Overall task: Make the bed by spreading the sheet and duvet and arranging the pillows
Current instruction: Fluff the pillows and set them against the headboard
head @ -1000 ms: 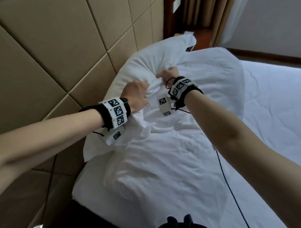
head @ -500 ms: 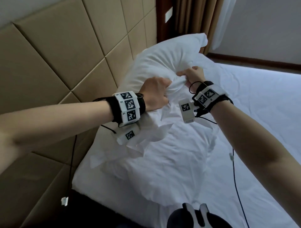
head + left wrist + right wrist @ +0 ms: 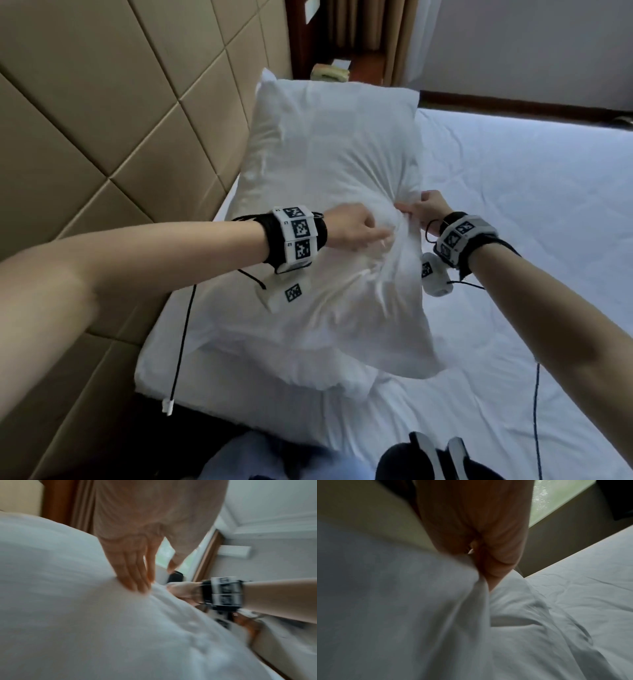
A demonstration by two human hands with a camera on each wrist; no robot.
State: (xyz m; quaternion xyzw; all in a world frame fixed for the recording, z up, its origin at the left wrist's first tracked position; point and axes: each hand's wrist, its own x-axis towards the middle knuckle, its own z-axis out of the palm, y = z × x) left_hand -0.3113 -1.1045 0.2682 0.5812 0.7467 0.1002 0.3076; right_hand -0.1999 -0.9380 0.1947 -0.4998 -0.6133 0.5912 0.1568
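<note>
A white pillow (image 3: 329,154) lies lengthwise on the bed beside the headboard, its near end resting on a second white pillow or fold (image 3: 246,370). My left hand (image 3: 371,234) presses straight fingers into the pillow's middle; the left wrist view shows the left hand (image 3: 137,577) flat on the pillow (image 3: 60,601). My right hand (image 3: 421,209) pinches a bunch of pillow fabric at its right edge. In the right wrist view the right hand (image 3: 488,563) is curled round the pillow fabric (image 3: 393,601). A white sheet (image 3: 531,205) covers the mattress.
A padded beige headboard (image 3: 120,137) runs along the left. Beyond the pillow stands a bedside table with a telephone (image 3: 330,72), with curtains (image 3: 359,27) behind. A cable (image 3: 181,342) dangles from my left wrist. My feet (image 3: 435,455) are at the bed's near edge.
The pillow, held up bunched in both fists before, now lies spread out along the headboard. My left hand has let go and straightened its fingers; the right still grips fabric.
</note>
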